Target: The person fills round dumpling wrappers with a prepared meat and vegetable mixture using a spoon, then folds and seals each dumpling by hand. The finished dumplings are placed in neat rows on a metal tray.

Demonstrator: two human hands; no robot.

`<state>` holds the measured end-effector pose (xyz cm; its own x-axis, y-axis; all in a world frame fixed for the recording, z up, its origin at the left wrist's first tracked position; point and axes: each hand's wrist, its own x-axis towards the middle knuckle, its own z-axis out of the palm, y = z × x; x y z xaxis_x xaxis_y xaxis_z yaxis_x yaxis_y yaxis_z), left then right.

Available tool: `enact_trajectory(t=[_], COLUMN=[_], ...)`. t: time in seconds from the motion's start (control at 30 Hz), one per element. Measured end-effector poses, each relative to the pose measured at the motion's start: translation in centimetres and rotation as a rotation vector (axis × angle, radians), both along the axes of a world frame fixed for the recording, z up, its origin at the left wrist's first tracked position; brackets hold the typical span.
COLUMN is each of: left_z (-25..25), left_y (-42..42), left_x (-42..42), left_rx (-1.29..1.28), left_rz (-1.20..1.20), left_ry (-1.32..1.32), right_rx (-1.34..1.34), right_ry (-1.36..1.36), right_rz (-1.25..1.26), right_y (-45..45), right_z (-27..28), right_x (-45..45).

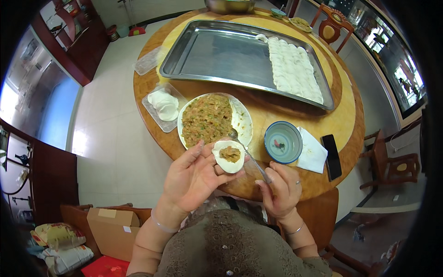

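Observation:
On the fingers of my left hand [199, 175] lies a round dough wrapper [221, 167], with a lump of meat filling [231, 154] in its middle. A metal spoon [256, 163] slants from the filling plate towards my right hand [283, 187]. The handle's end is by my right thumb and curled fingers; whether they grip it is unclear. Beyond my left hand, a white plate [244, 119] holds a large mound of minced filling [207, 119] with green bits. Stacked wrappers [164, 105] sit on a clear plastic tray [168, 127] to the left.
A large metal tray [232, 52] holds rows of dumplings [294, 69] at its right end. A bowl of clear liquid [283, 142], a white napkin [312, 152] and a phone [331, 157] are on the right of the round table [349, 138]. A cardboard box [112, 232] stands lower left.

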<state>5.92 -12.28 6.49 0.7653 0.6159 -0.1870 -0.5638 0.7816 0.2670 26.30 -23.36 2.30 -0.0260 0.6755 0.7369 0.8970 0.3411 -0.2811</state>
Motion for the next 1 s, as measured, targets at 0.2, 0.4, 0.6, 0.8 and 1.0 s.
enact_trajectory(t=[0.2, 0.4, 0.6, 0.8, 1.0], left_z=[-0.5, -0.7, -0.6, -1.2, -0.8], left_y=[-0.9, -1.6, -2.3, -2.4, -2.4], left_x=[1.1, 1.3, 1.9, 2.2, 2.1], left_rx=[0.008, 0.223, 0.476, 0.677, 0.7], left_rz=[-0.088, -0.058, -0.048, 0.042, 0.009], left_ry=[0.024, 0.065, 0.327, 0.434, 0.448], right_rx=[0.182, -0.087, -0.146, -0.248, -0.363], right_ry=[-0.266, 0.28, 0.628, 0.702, 0.61], right_rz=[0.196, 0.225, 0.149, 0.168, 0.232], right_y=[2.5, 3.2, 3.2, 3.2, 3.4], right_z=[2.1, 2.7, 2.1, 2.8, 4.0], right_x=[0.2, 0.3, -1.1, -1.3, -0.1])
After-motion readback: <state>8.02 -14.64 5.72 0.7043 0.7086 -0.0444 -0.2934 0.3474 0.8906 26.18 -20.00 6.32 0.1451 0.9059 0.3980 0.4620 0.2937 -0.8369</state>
